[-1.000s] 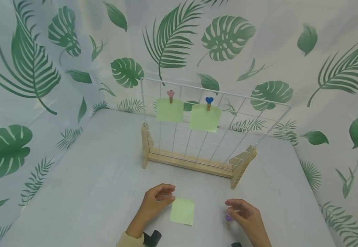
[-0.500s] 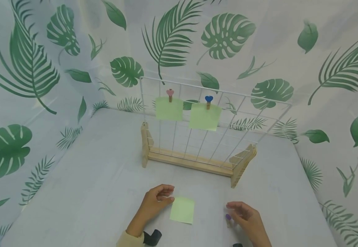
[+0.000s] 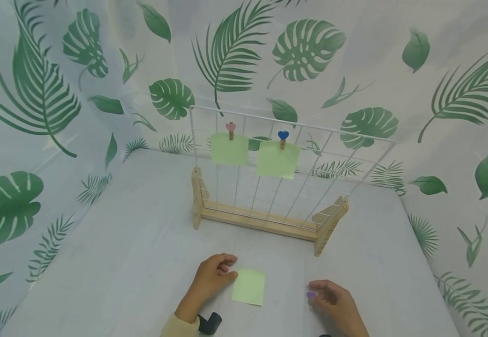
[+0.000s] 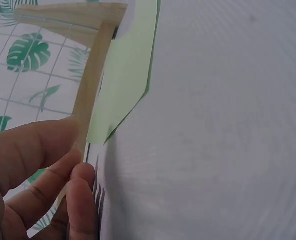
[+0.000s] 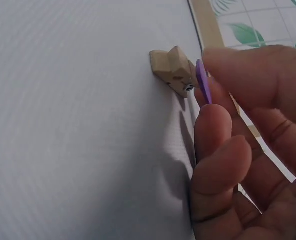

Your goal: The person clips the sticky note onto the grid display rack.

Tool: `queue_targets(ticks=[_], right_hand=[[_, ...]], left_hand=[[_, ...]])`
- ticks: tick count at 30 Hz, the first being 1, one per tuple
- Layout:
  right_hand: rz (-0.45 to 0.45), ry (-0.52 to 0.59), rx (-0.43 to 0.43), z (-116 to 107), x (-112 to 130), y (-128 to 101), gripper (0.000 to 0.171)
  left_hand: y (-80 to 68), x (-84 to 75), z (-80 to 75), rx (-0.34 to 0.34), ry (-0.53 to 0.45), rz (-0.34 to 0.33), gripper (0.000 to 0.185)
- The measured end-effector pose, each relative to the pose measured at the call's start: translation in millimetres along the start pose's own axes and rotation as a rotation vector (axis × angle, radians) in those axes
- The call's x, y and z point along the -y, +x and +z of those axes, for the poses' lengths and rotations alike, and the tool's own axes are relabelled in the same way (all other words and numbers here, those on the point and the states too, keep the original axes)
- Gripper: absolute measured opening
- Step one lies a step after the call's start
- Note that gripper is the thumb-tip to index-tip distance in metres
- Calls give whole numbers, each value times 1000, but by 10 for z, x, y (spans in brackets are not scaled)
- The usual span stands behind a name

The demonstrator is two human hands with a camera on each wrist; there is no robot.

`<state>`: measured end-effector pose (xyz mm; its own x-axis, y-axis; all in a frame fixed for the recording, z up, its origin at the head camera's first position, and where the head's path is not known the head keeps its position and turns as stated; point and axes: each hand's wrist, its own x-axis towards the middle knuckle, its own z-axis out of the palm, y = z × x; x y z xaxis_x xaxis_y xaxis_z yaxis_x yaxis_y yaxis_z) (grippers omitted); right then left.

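Observation:
A loose green sticky note (image 3: 249,286) lies flat on the grey table near the front edge. My left hand (image 3: 229,271) rests just left of it, fingers loosely curled, thumb at the note's edge. The left wrist view shows the fingertips (image 4: 82,172) right beside a corner of the note (image 4: 125,80), not clearly gripping it. My right hand (image 3: 317,296) is further right, down on a small wooden clip with a purple heart (image 3: 311,295). In the right wrist view, finger and thumb (image 5: 213,130) pinch the purple heart end of the clip (image 5: 174,69).
A white wire grid on a wooden stand (image 3: 260,219) is upright behind the hands. Two green notes hang on it, one under a pink heart clip (image 3: 230,127), one under a blue heart clip (image 3: 283,135). Leaf-print cloth walls surround the table.
My right hand has come down from above the purple heart clip and closed its fingers on it. The left hand has barely shifted beside the note.

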<state>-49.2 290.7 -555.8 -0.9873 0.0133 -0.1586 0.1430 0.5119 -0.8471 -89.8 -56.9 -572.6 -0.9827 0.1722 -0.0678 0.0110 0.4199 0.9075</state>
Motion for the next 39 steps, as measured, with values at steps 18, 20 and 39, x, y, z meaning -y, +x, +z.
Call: queue_targets(ticks=[18,20,39], right_hand=[[112,-249,-10,12,57,23,21],[112,-244,-7,11,52,23,19],[101,-138,54,-43,90,51,23]], left_hand=[[51,-102,56,-13,151,-10,15],[54,-100,58,-15,157,-3,12],[42,-107,-43,20,102,47,6]])
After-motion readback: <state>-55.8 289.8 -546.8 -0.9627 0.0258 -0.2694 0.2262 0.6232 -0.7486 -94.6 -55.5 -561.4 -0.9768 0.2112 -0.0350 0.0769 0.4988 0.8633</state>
